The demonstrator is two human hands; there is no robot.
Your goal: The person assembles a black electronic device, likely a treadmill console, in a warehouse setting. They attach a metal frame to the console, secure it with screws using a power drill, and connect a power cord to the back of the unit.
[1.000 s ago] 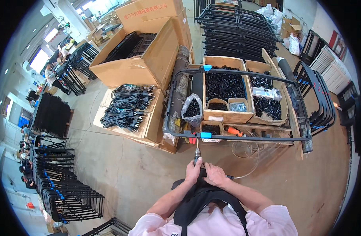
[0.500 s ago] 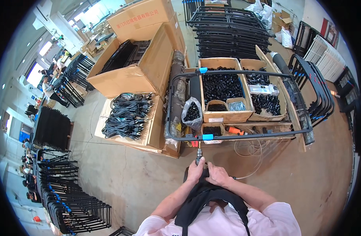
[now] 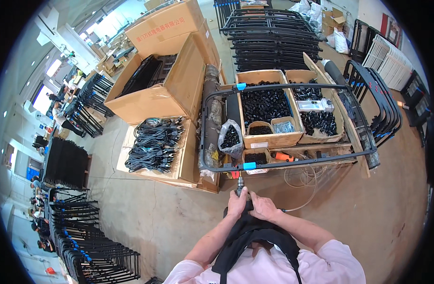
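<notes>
Both my hands close around a dark power tool held close to my chest, its tip pointing up at the near bar of a black metal tube frame. My left hand wraps the tool's body from the left. My right hand grips it from the right. A blue tape band marks the bar just above the tool. A thin hose runs from the tool across the floor to the right.
Cardboard boxes of small black parts sit inside the frame, with an orange tool on the near ledge. Black cable bundles lie on a flat box at left. Stacked black frames stand behind, more racks lower left, people far left.
The view has tilted and the frame now sits closer and higher. My hands stay gripped on the tool, which has risen toward the near bar.
</notes>
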